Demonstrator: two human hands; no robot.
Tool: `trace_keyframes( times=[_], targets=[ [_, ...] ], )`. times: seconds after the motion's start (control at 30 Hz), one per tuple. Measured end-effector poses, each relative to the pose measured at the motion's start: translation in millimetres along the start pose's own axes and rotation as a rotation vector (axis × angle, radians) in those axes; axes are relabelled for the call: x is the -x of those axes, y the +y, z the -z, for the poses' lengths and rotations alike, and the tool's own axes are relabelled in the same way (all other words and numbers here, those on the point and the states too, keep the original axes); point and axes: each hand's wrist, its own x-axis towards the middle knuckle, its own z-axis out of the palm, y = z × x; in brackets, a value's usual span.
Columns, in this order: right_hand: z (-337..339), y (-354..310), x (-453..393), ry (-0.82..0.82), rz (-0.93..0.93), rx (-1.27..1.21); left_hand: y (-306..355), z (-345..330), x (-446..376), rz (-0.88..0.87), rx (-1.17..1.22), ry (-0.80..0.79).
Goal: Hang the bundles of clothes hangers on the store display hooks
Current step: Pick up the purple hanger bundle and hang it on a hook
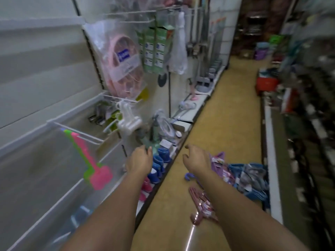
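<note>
Left hand [139,158] and right hand [196,158], both reaching forward over the aisle with fingers loosely curled; each grip is slack and holds nothing, touching no item. Bundles of hangers lie on the yellow floor [226,115] to the right: a pink bundle [201,205] nearest, partly hidden by the right forearm, its long axis running from lower left to upper right with the hooks toward the viewer; a purple bundle [217,162] just beyond the right hand; a blue and grey pile [252,176] against the base of the right-hand shelving. On the wall at left, white wire hooks [79,131] project outward; one carries a pink-and-green tool [90,160], another a white bundle [126,120]. Small blue boots [159,163] stand on the low shelf beneath the left hand. Motion blur obscures finer detail.
</note>
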Motion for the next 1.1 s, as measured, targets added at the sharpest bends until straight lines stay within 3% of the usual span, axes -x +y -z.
trace_keyframes(
  times=[0.3, 0.6, 1.1],
  targets=[
    [24.3, 142.2, -13.0, 0.026, -0.288, 0.031, 106.1, -111.5, -3.6, -0.212, -0.084, -0.209],
    [43.3, 260.1, -57.0, 0.015, -0.428, 0.073, 193.8, -213.7, -22.0, -0.255, -0.132, -0.363],
    [1.5, 338.6, -159.0, -0.087, -0.567, 0.081, 233.4, -329.2, -114.9, -0.294, -0.147, -0.539]
  ],
)
